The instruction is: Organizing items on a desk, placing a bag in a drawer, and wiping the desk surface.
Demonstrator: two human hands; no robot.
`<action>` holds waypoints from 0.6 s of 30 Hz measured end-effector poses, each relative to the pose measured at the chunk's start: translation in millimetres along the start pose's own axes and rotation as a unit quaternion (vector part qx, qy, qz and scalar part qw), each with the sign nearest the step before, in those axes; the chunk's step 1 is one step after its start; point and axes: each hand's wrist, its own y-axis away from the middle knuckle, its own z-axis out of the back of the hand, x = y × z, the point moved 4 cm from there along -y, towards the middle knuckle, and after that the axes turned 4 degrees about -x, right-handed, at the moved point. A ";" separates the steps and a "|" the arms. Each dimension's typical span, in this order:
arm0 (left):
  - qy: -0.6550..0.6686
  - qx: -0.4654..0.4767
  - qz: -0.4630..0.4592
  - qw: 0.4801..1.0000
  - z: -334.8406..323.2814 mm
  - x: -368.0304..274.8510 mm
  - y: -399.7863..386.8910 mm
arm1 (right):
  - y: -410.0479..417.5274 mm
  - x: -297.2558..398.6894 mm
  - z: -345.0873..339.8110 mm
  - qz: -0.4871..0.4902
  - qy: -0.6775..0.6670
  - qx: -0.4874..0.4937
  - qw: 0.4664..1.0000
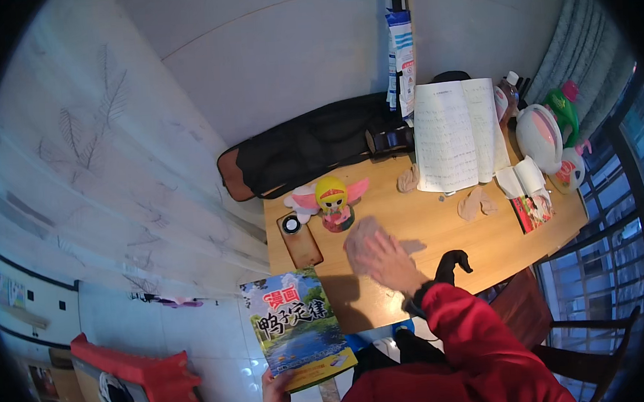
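My left hand (276, 400) grips the lower edge of a book (302, 329) with a green and blue landscape cover, held beside the near left corner of the wooden table (373, 308). On the table top, my right hand (390, 260) lies palm down over a greyish cloth (364, 241); how firmly the fingers hold it is unclear. A winged doll figurine (333, 203) with yellow hair stands just beyond that cloth. To its near left lies a smartphone (300, 241) in a brown case, camera side up.
Along the wall lies a black bag (313, 146). An open notebook (445, 138), crumpled beige cloths (474, 204), a small red booklet (532, 213), tissues and several bottles (562, 111) occupy the back right. A black hook-shaped object (454, 265) is near my right wrist; a wooden chair (522, 305) stands right.
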 end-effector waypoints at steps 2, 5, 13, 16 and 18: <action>-0.037 0.008 0.052 0.998 7.7 2.2 -3.2 | -17.9 -24.0 -10.8 -0.044 0.009 -0.015 0.999; -0.092 0.051 0.075 0.992 19.1 11.3 -15.7 | -31.1 -51.7 -11.7 -0.159 0.039 -0.054 0.985; -0.134 0.074 0.128 0.980 21.3 25.5 -14.4 | -38.4 -47.3 -32.4 -0.091 0.033 -0.018 0.995; -0.130 0.074 0.139 0.979 -3.3 28.2 -13.9 | -77.7 -79.6 -39.3 -0.148 0.031 -0.018 0.988; -0.123 0.069 0.148 0.979 -20.2 37.9 -21.7 | -95.6 -95.7 -43.5 -0.180 0.059 -0.018 0.982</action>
